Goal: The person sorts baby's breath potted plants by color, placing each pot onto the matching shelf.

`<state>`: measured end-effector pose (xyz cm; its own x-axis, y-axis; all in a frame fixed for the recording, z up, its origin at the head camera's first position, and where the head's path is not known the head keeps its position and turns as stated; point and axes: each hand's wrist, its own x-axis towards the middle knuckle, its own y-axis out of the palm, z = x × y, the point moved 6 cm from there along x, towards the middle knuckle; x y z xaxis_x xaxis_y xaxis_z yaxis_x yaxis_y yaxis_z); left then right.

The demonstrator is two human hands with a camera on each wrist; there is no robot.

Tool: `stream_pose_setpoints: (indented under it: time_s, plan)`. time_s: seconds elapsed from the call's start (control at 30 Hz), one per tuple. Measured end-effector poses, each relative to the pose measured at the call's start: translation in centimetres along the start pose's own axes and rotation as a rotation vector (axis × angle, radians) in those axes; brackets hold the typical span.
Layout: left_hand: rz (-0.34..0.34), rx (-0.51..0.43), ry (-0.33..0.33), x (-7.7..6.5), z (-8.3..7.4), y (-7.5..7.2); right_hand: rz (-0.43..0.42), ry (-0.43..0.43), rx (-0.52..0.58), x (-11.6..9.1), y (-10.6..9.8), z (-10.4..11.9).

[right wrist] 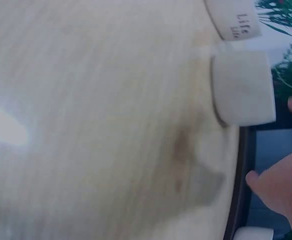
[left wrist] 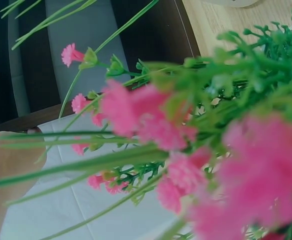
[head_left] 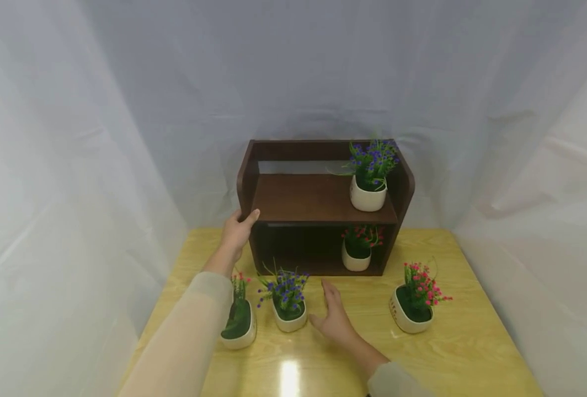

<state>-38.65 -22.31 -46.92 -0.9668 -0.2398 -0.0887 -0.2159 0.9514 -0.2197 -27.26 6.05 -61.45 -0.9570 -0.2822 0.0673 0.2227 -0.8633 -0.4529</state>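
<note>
My left hand [head_left: 236, 234] grips the left side of a dark brown two-tier shelf [head_left: 298, 198], its thumb on the front edge. In the left wrist view, pink flowers [left wrist: 256, 165] fill most of the picture. My right hand [head_left: 337, 322] is just right of a white pot of blue-purple flowers [head_left: 289, 318] on the table, fingers loosely extended, holding nothing. The right wrist view shows that white pot [right wrist: 243, 87] with part of my right hand [right wrist: 281, 190] beside it and a gap between them.
Another blue-purple potted plant [head_left: 368, 193] stands on the shelf's upper right, a red-flowered one [head_left: 357, 257] below it. Pink-flowered pots stand on the table [head_left: 457, 358] at right [head_left: 412, 314] and under my left forearm [head_left: 241, 333]. White curtains [head_left: 293, 66] surround the table.
</note>
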Motion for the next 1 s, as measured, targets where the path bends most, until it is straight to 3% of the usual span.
stream_pose_setpoints:
  time_s: [0.1,0.27,0.53,1.0]
  plan:
    - [-0.005,0.009,0.002,0.0,0.0,-0.1,0.055,-0.014,-0.011,-0.7,1.1,-0.1]
    - [0.003,0.002,0.008,0.1,0.0,0.0,0.121,0.036,0.018,-1.3,2.7,-0.8]
    - [-0.001,-0.009,0.007,0.1,0.2,-0.2,0.147,0.032,-0.007,-1.7,4.7,-0.6]
    - [-0.008,-0.005,0.013,0.1,0.1,-0.1,-0.033,-0.003,-0.099,-0.9,5.9,-0.6]
